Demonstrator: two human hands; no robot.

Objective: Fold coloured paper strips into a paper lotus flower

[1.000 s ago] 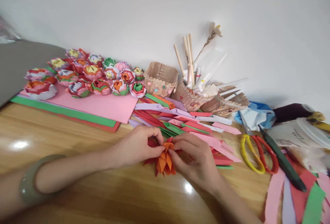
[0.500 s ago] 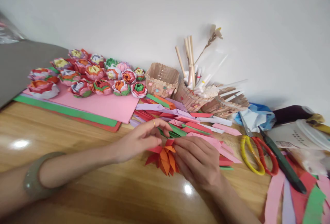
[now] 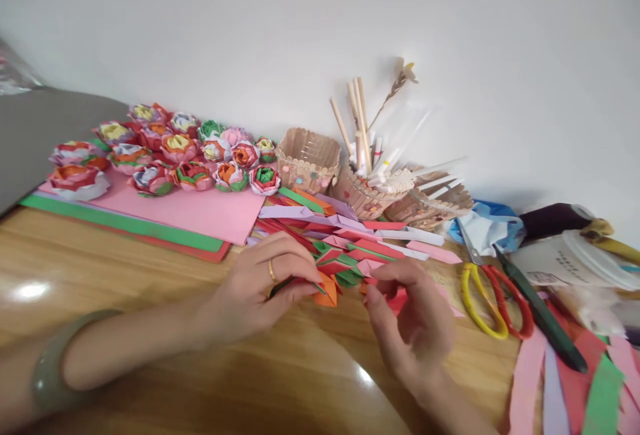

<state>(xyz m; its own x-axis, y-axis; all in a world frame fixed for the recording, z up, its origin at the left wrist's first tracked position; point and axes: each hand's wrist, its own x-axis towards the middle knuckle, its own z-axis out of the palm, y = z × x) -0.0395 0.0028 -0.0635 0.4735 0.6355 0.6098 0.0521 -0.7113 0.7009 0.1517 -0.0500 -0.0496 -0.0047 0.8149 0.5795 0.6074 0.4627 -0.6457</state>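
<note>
Between my hands is a folded-paper flower (image 3: 327, 293) with orange petals; green and red folded pieces show around its upper side, against the pile behind. My left hand (image 3: 273, 281), wearing a ring, is closed in a pinch at the flower's left side, a dark green paper edge showing between thumb and fingers. My right hand (image 3: 417, 318) pinches the right side with thumb and index finger, where a bit of orange and red paper shows. Just behind lies a pile of folded paper strips (image 3: 340, 221) in purple, pink, red, green and white.
Finished paper flowers (image 3: 187, 148) stand in rows at the left on pink paper sheets (image 3: 220, 211). Behind the strips are wooden-fenced baskets (image 3: 310, 155), some with sticks. To the right lie scissors (image 3: 495, 301), a dark green tool (image 3: 545, 318) and loose paper strips (image 3: 530, 381).
The flower has been turned, so fewer orange petals face me. My left hand has moved down onto its left side, and my right hand has shifted slightly right, its thumb now visible.
</note>
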